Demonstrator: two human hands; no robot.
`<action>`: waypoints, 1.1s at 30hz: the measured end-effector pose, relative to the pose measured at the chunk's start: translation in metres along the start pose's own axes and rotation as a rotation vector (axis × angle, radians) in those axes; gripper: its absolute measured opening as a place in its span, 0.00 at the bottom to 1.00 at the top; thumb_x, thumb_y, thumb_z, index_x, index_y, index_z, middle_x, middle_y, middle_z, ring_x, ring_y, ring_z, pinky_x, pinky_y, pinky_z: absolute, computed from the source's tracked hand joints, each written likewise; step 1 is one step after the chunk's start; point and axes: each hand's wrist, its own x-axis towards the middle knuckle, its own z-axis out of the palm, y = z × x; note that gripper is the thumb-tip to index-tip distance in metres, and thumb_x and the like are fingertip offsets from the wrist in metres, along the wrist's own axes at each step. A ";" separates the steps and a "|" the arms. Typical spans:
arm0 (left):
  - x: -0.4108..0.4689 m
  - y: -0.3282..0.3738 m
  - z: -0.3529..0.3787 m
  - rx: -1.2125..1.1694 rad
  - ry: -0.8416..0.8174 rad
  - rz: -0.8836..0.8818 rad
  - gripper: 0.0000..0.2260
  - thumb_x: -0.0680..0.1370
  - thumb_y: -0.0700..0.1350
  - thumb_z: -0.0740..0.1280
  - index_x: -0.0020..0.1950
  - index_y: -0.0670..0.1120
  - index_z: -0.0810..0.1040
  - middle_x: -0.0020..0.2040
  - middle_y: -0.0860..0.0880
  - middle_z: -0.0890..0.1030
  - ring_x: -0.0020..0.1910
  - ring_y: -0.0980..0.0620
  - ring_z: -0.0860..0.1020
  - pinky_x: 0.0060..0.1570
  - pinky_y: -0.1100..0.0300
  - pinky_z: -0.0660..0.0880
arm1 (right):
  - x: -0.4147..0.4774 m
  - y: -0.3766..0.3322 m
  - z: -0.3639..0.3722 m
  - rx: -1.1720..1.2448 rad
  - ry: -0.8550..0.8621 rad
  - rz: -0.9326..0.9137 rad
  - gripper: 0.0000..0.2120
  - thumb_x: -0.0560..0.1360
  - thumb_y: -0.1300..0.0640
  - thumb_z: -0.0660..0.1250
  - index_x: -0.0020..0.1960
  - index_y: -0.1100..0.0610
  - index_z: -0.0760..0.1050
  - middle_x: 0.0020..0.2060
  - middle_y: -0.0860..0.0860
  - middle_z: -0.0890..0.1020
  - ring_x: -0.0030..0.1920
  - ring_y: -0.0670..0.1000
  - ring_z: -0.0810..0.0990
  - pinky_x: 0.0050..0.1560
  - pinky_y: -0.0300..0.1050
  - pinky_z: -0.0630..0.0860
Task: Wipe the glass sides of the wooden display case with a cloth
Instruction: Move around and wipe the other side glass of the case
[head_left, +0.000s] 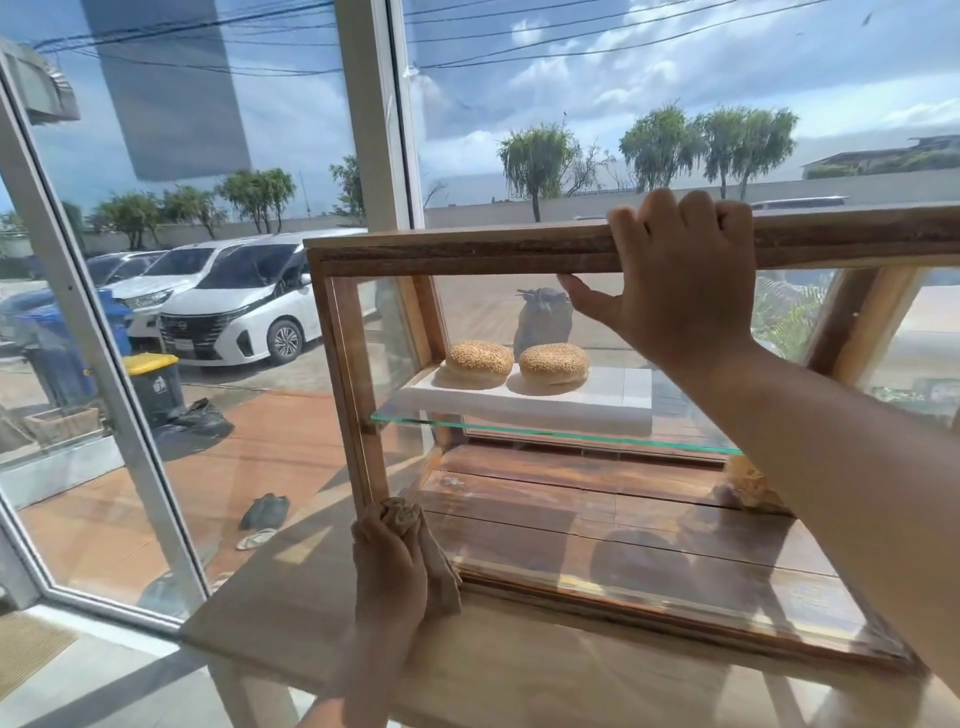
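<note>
- The window (218, 156) fills the far side of the scene, with white frames, and through it show parked white cars (234, 306), bins and trees.
- The tabletop (291, 603), pale wood, carries the case and runs from the near left corner toward the right.
- The wooden display case (467, 249) stands on the tabletop in the middle and right of the view, close to the window; its near face is a glass pane in a wooden frame, and its left side is also glass.
- A glass shelf (519, 428) crosses the inside of the case at mid height, carrying a white tray (613, 389).
- The right hand (685, 280) grips the top wooden rail of the case; its fingers (660, 213) curl over the top of the rail and the thumb presses beneath it.
- The left hand (389, 566) is at the near left bottom corner of the case, fingers closed around the cloth.
- The cloth (415, 525), beige and bunched, is pressed against the lower left corner of the case, at the foot of the left post and the edge of the front glass.
- Two sesame buns (480, 358) lie side by side on the white tray, toward its left end.
</note>
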 end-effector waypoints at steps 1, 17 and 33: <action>-0.011 -0.007 0.003 0.007 -0.044 -0.042 0.15 0.80 0.43 0.65 0.63 0.38 0.68 0.58 0.37 0.71 0.57 0.34 0.72 0.58 0.43 0.69 | 0.000 0.000 0.001 0.001 0.002 0.000 0.29 0.78 0.31 0.55 0.50 0.58 0.72 0.44 0.57 0.75 0.43 0.58 0.74 0.46 0.53 0.60; 0.089 0.137 -0.028 -0.017 0.400 0.409 0.17 0.80 0.45 0.63 0.63 0.36 0.67 0.58 0.35 0.72 0.57 0.37 0.71 0.56 0.45 0.69 | 0.000 0.001 -0.001 0.059 -0.002 0.019 0.30 0.77 0.31 0.56 0.52 0.58 0.74 0.45 0.57 0.76 0.42 0.58 0.74 0.46 0.53 0.62; 0.092 0.200 -0.027 -0.020 0.427 0.418 0.15 0.81 0.47 0.63 0.63 0.42 0.65 0.56 0.37 0.72 0.52 0.40 0.70 0.53 0.50 0.66 | 0.000 -0.001 0.001 0.045 0.054 0.024 0.29 0.77 0.31 0.58 0.50 0.58 0.74 0.44 0.56 0.77 0.41 0.58 0.74 0.46 0.53 0.62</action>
